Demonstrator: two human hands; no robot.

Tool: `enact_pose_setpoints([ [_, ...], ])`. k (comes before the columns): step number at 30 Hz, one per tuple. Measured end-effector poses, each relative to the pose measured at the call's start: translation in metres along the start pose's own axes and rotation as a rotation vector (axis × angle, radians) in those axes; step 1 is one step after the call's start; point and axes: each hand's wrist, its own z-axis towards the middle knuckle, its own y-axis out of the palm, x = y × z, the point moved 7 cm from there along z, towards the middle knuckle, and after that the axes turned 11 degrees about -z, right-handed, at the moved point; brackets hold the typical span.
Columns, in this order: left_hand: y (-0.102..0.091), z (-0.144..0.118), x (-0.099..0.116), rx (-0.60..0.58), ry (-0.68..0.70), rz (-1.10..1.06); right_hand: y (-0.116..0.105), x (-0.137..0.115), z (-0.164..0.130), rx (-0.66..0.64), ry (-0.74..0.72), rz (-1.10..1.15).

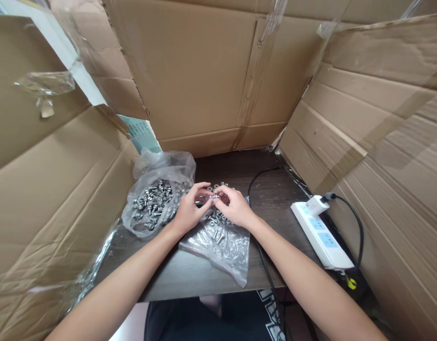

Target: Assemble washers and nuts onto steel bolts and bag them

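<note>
Between the fingertips of both hands is a small silver bolt, lying roughly sideways. My left hand pinches its left end with thumb and fingers. From the other side, my right hand closes thumb and finger on the bolt's right end. Whether a washer or nut sits on it is too small to tell. Just below the hands lies a clear zip bag with loose bolts and nuts on it. Several washers lie beyond my fingers, partly hidden by them.
An open plastic bag full of bolts stands at the left. On the right is a white power strip with a plugged-in charger. A black cable crosses the dark table. Cardboard walls enclose three sides.
</note>
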Motion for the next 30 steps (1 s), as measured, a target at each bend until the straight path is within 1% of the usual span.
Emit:
enact_pose_setpoints([
  [8, -0.0009, -0.0001, -0.0016, 0.002, -0.023, -0.010, 0.0002, 0.0009, -0.0003, -0.004, 0.008, 0.000],
  [15, -0.0001, 0.0002, 0.0010, -0.010, 0.000, -0.018, -0.0004, 0.0004, 0.0000, -0.009, 0.007, -0.003],
  [30, -0.0046, 0.0005, -0.0019, 0.022, -0.043, -0.034, -0.0021, -0.0022, -0.0021, -0.017, 0.003, -0.015],
])
